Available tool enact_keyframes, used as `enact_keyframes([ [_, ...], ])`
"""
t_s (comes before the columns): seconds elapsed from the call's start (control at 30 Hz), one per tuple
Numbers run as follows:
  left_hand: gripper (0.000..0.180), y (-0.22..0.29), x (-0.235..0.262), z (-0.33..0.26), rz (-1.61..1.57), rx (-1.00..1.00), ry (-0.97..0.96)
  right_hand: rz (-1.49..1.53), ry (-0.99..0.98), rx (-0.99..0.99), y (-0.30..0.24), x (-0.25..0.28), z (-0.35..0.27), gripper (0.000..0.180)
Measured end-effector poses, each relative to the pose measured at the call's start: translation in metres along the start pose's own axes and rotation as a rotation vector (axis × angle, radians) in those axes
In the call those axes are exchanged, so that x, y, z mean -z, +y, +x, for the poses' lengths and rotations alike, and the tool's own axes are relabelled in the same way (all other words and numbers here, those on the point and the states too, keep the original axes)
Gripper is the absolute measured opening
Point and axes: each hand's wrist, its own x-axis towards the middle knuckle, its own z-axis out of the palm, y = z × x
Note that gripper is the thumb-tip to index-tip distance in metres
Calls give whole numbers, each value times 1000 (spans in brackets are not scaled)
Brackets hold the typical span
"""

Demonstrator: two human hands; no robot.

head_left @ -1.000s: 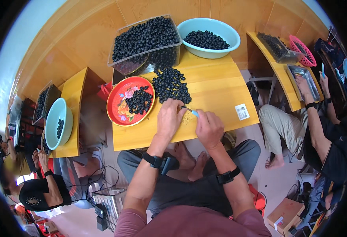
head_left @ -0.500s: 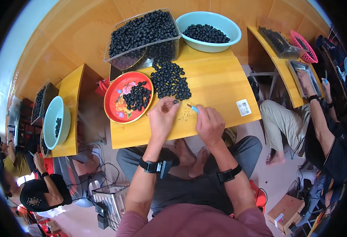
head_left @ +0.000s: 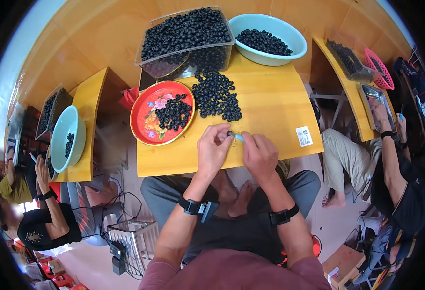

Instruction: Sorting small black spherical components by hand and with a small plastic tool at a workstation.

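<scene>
Between the thumb and fingers of my left hand is a small dark round bead-like piece; whether it is a bead or a berry I cannot tell. My right hand grips a small tool with a light-blue handle. Its tip meets the piece, and the point of contact is too small to make out. Just beyond my hands, a loose pile of the same dark pieces lies on the yellow table. Left of the pile, a red flowered plate bears more of them.
At the table's back stand a clear plastic bin heaped with dark pieces and a light-blue basin partly filled with them. A white label is on the right side. Other people work at side tables, with another blue basin at left.
My hands have come closer together, bringing the tool's tip onto the held dark piece. The view has shifted slightly. At left, a co-worker's hands have risen.
</scene>
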Motion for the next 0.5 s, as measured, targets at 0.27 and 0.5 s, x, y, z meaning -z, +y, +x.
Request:
enact_keyframes([
  [0.27, 36, -5, -2, -3, -12, -40, -22, -5, -60, 2, -1, 2, 2, 15],
  [0.5, 35, -9, -1, -3, -43, -25, -2, 2, -71, 9, -2, 2, 3, 15],
])
